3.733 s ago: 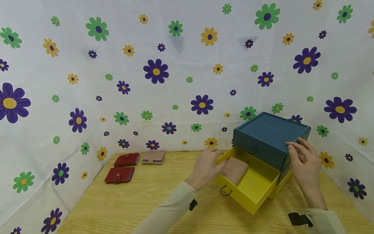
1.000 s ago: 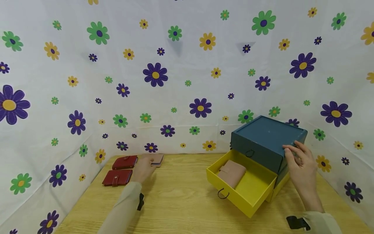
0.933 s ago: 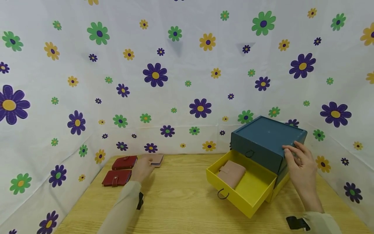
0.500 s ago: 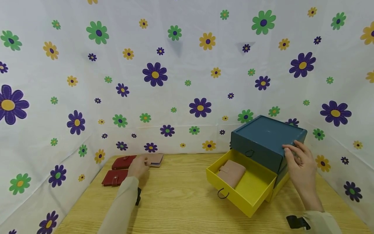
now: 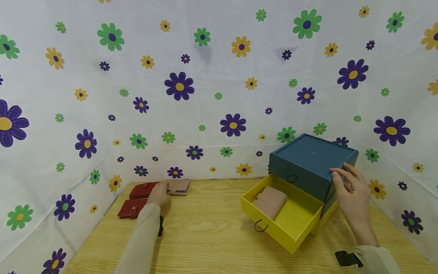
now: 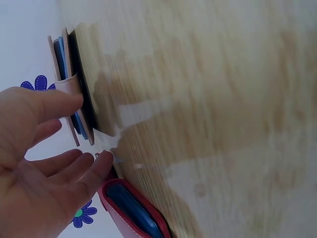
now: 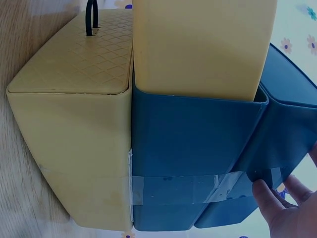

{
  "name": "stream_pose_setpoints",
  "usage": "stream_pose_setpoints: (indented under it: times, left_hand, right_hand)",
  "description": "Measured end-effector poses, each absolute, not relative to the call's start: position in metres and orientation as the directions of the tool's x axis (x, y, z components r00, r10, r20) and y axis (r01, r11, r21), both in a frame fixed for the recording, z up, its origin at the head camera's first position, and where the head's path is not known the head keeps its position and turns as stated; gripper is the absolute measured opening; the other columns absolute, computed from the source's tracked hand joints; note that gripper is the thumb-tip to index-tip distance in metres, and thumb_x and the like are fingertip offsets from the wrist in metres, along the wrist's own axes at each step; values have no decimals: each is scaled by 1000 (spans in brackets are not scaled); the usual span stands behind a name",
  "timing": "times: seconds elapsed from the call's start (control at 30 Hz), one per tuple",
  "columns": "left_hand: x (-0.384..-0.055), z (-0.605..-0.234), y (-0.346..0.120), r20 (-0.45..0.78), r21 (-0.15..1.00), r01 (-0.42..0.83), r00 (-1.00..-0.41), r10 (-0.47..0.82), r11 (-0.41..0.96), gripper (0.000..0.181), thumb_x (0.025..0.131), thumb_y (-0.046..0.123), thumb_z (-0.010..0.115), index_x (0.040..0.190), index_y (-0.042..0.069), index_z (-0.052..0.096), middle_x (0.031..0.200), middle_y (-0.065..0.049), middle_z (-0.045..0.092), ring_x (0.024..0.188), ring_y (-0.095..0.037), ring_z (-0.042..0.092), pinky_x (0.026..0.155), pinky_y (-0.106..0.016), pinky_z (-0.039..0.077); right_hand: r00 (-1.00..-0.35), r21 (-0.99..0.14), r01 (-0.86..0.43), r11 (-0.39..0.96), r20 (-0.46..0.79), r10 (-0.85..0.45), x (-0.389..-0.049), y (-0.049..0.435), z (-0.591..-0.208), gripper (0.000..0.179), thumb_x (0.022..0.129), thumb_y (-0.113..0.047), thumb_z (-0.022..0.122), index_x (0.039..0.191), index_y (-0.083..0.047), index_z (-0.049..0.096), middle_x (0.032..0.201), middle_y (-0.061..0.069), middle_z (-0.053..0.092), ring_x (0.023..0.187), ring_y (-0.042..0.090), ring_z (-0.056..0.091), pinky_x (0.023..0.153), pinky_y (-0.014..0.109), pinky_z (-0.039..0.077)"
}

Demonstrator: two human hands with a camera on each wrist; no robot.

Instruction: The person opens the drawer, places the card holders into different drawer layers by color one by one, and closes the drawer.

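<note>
My left hand [image 5: 159, 195] is over the far left of the table, between a pink wallet [image 5: 180, 186] and a red strapped wallet [image 5: 144, 189]. In the left wrist view its thumb is by the pink wallet's strap [image 6: 69, 85], its fingers spread apart and holding nothing. A second red wallet [image 5: 128, 208] lies nearer, partly behind the hand. Another pink wallet [image 5: 272, 201] lies in the pulled-out yellow drawer [image 5: 295, 219]. My right hand [image 5: 354, 196] rests its fingertips and thumb on the right edge of the blue top drawer box [image 5: 313, 154].
The drawer unit stands at the right of the wooden table [image 5: 205, 228], its yellow drawer sticking out forward with a black loop handle [image 5: 261, 225]. Clear tape [image 7: 173, 191] runs across its side. A flower-patterned cloth [image 5: 205, 106] encloses the back and sides.
Earlier my left hand was at the pink wallet in the drawer. It then crossed to the pink wallet at far left, and has since shifted slightly left. My right hand has stayed put.
</note>
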State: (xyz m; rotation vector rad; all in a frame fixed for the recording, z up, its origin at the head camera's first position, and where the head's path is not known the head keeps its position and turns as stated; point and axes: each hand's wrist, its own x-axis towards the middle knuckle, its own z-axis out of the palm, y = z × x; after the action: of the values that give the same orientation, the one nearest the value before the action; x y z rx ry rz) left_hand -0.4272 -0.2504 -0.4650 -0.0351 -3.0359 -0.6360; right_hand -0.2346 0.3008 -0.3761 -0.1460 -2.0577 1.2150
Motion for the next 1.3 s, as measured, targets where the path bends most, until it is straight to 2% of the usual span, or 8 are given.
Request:
stream_pose_setpoints:
  times: [0.13, 0.43, 0.7, 0.83, 0.9, 1.0, 1.13, 1.3]
  left_hand:
    - [-425, -463, -249, 41, 388, 43, -999, 29, 921, 43, 84, -5, 57, 126, -9, 52, 124, -30, 58, 115, -46, 56, 97, -57, 46]
    - [-423, -462, -244, 65, 411, 33, -998, 6, 911, 30, 90, 3, 57, 119, -5, 61, 120, -24, 62, 111, -40, 58, 95, -55, 47]
    - [-428, -464, -242, 62, 356, 35, -998, 14, 934, 25, 90, 17, 66, 107, 0, 65, 107, -19, 64, 92, -33, 60, 83, -50, 52]
    - [-430, -466, -241, 39, 350, 42, -999, 30, 936, 21, 89, 19, 68, 102, 3, 63, 97, -14, 65, 83, -28, 58, 78, -46, 52]
    - [-431, -467, -241, 43, 326, 63, -998, 52, 943, 24, 90, 20, 68, 105, 2, 62, 98, -15, 65, 85, -28, 59, 80, -47, 51]
    - [-430, -467, -239, 59, 277, 102, -994, 89, 955, 36, 92, 23, 66, 120, 2, 61, 111, -20, 67, 98, -35, 63, 89, -53, 51]
    - [-426, -464, -235, 68, 246, 122, -992, 109, 962, 49, 93, 23, 62, 138, 6, 53, 131, -24, 60, 118, -45, 57, 97, -61, 45]
    - [-421, -461, -229, 79, 254, 117, -992, 100, 960, 40, 93, 20, 60, 131, 10, 58, 142, -24, 48, 129, -52, 42, 96, -70, 39]
  right_hand:
    - [-736, -797, -246, 552, 524, 429, -234, 300, -375, 36, 102, -29, 51, 122, -3, 67, 151, 2, 42, 139, 26, 39, 108, 33, 43]
    - [-736, -798, -240, 553, 521, 432, -233, 300, -374, 36, 102, -29, 51, 121, -3, 67, 151, 1, 42, 138, 26, 40, 108, 33, 43]
    - [-732, -794, -250, 554, 529, 429, -234, 300, -374, 36, 102, -30, 52, 121, -4, 67, 151, 1, 42, 138, 26, 40, 106, 25, 43]
    - [-731, -797, -251, 549, 528, 433, -234, 301, -374, 36, 102, -29, 52, 121, -3, 67, 150, 1, 42, 137, 26, 40, 106, 27, 43]
    - [-730, -799, -251, 546, 527, 435, -234, 301, -374, 36, 102, -29, 52, 121, -3, 67, 150, 1, 43, 137, 26, 40, 107, 29, 43]
    - [-729, -801, -251, 543, 526, 439, -235, 301, -374, 36, 102, -29, 52, 121, -2, 67, 150, 1, 43, 137, 25, 40, 109, 34, 43]
    - [-728, -800, -251, 546, 527, 439, -235, 302, -374, 36, 102, -28, 52, 120, -2, 67, 150, 2, 43, 138, 26, 40, 109, 33, 43]
    - [-731, -797, -246, 551, 526, 434, -235, 301, -374, 36, 102, -29, 52, 121, -3, 67, 150, 2, 43, 138, 27, 40, 108, 30, 43]
